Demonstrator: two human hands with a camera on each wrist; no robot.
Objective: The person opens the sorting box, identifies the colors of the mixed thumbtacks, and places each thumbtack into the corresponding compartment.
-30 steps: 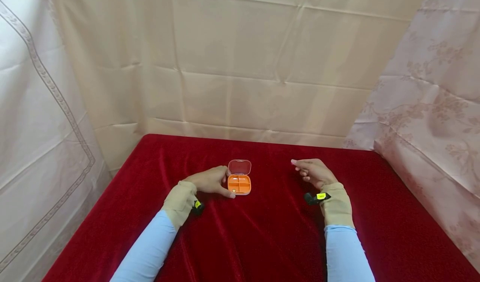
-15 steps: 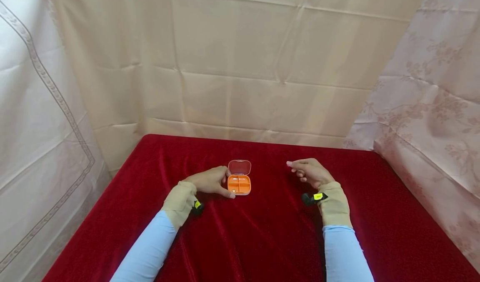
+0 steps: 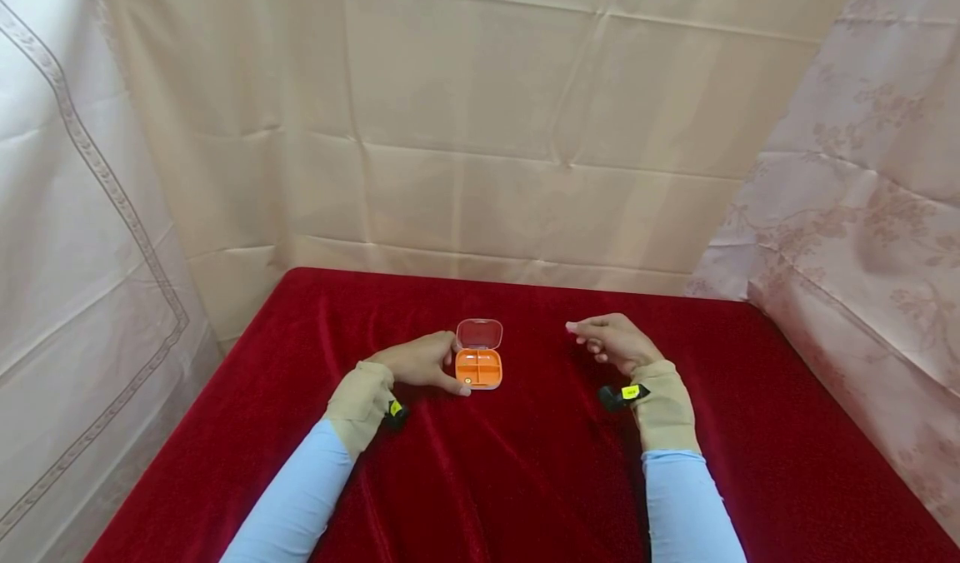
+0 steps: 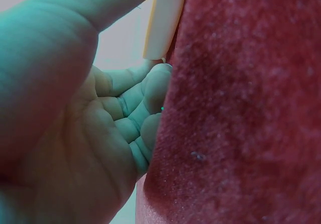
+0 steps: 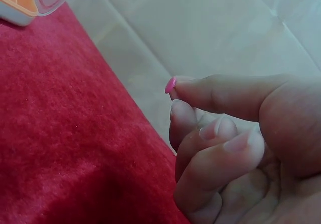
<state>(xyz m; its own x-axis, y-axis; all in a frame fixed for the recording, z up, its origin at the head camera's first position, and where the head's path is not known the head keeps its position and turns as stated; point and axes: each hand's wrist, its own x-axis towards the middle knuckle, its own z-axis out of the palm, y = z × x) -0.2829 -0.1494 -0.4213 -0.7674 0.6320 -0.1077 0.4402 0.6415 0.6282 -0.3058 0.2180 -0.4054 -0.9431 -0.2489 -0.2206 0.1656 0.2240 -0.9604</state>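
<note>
An orange pill box (image 3: 478, 369) with four-sided divided compartments lies on the red cloth in the head view, its clear lid (image 3: 479, 334) standing open at the back. A tiny pale round piece (image 3: 468, 381) sits in the front left compartment. My left hand (image 3: 418, 361) holds the box from its left side, thumb at the front edge and fingers toward the back. To the right of the box, my right hand (image 3: 617, 341) pinches a small pink disc (image 5: 170, 85) between thumb and forefinger. The other fingers curl in. What the disc is exactly, I cannot tell.
A red velvet cloth (image 3: 540, 471) covers the table. Behind it hangs a beige curtain (image 3: 480, 130), with a pale curtain (image 3: 67, 213) on the left and a flowered one (image 3: 870, 196) on the right. Both wrists carry small dark cameras.
My right hand has moved a little left, toward the pill box, with the pink disc in its fingertips. The left hand and the box have stayed in place.
</note>
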